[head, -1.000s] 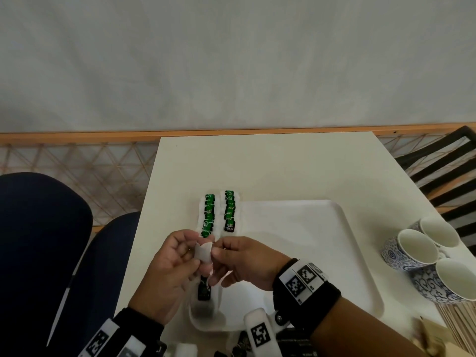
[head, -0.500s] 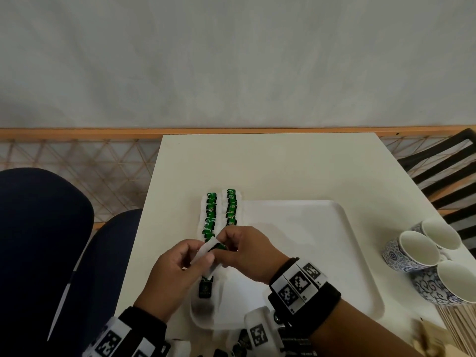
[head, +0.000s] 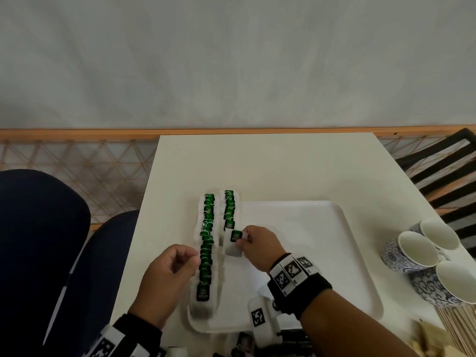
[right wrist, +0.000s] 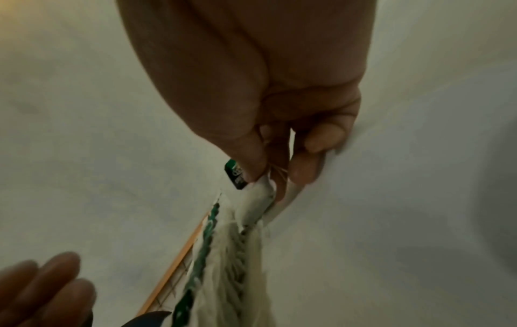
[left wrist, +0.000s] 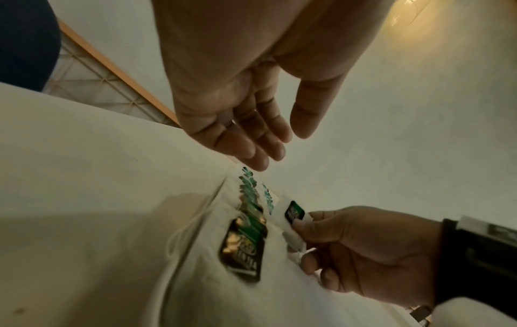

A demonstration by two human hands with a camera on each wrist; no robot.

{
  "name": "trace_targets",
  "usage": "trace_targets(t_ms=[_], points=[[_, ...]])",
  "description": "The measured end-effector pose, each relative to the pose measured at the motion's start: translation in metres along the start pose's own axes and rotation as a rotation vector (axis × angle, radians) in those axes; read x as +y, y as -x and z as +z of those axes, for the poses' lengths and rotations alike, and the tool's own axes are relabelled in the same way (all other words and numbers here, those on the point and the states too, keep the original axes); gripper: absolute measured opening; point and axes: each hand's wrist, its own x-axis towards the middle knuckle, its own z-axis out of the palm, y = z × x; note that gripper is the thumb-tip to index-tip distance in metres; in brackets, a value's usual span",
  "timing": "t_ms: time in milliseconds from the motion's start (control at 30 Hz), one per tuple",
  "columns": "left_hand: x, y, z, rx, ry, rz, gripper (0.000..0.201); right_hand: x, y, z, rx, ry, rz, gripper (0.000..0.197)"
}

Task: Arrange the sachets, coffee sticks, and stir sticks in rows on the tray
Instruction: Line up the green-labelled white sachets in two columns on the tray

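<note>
The black-and-green tag [head: 203, 292] bears lettering too blurred to read.

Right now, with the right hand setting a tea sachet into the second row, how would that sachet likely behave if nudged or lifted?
The sachet, pinched by the right hand, looks thin and paper-soft, so it is probably floppy and very light. Its green tag seems to be a separate piece that may dangle. A nudge would likely shift the overlapping row on the tray.

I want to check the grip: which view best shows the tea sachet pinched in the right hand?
The left wrist view: the sachet and the right hand pinching it show side-on. The head view shows it small from above; in the right wrist view fingers hide most of it.
</note>
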Motion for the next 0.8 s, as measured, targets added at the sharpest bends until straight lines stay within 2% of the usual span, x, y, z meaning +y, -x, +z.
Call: trace_targets(t_ms=[300, 467, 567, 700, 800], points=[[-0.003, -0.001, -0.005, 0.003, -0.019, -0.019, 0.008, -0.009, -0.016, 0.013, 0.062, -0.004, 0.144, 0.038], [-0.006, 0.0, -0.006, 0.004, -0.036, -0.029, 0.008, -0.012, -0.018, 0.013, 0.099, -0.154, 0.24, 0.026], [-0.005, 0.0, -0.006, 0.003, -0.035, -0.033, 0.008, -0.014, -0.018, 0.012, 0.108, -0.171, 0.281, 0.033], [-0.005, 0.0, -0.006, -0.005, -0.042, -0.035, 0.008, -0.017, -0.018, 0.013, 0.104, -0.207, 0.267, 0.017], [-0.005, 0.0, -0.006, -0.003, -0.034, -0.033, 0.009, -0.017, -0.02, 0.013, 0.13, -0.199, 0.235, 0.013]])
